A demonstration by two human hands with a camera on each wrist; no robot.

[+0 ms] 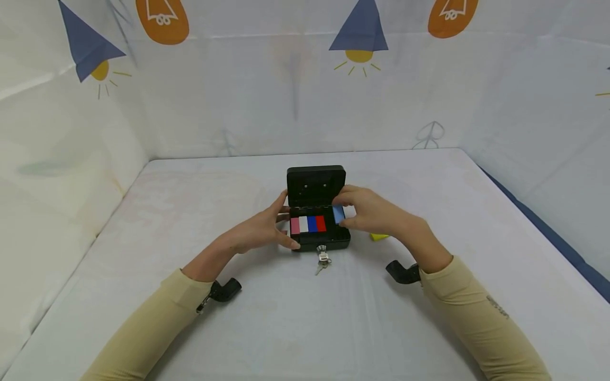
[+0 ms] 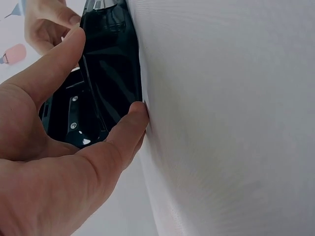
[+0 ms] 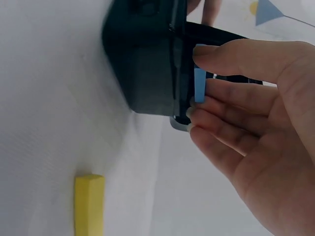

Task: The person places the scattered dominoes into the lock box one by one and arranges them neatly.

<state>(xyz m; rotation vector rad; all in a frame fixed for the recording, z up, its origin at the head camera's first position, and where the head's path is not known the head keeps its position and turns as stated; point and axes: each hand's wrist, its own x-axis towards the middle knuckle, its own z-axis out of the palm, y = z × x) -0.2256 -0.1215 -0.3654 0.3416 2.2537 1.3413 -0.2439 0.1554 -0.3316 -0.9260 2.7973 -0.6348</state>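
A small black cash box [image 1: 310, 242] stands with its lid [image 1: 316, 186] raised, and a key [image 1: 320, 269] hangs at its front lock. Pink [image 1: 295, 226], white [image 1: 303, 224], blue [image 1: 312, 224] and red [image 1: 321, 224] blocks lie side by side inside it. My left hand [image 1: 259, 228] holds the box's left side, thumb at the front corner and fingers toward the back. Between thumb and fingers, my right hand [image 1: 374, 209] pinches a light blue block [image 3: 199, 84] at the box's right end. The fingers partly cover that block.
A yellow block [image 3: 89, 206] lies on the white table [image 1: 286, 328] just right of the box, partly hidden by my right hand in the head view. White fabric walls [image 1: 238, 95] with printed lamps rise behind the table and at both sides.
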